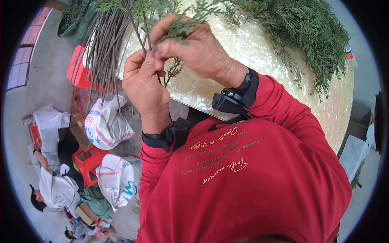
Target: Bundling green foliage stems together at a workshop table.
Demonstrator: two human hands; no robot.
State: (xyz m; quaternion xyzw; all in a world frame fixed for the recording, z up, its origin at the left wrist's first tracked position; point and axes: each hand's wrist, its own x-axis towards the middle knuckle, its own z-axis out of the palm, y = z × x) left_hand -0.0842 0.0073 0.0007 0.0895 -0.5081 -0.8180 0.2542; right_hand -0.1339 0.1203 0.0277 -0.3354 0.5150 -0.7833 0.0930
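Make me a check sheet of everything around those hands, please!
Surface: round shiny cream table.
Job's things: green sprig pinched between left hand and right hand.
Clutter: pile of green branches on the table; bundle of bare stems over its left edge.
Grips: both hands closed on the sprig.
Cables: nothing seen.
Surroundings: red stools, white sacks, cardboard boxes, people sitting on the floor.

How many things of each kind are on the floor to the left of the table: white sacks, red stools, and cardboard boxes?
White sacks: 4 (one, one, one, one)
Red plastic stools: 2 (one, one)
Cardboard boxes: 2 (one, one)
Total: 8
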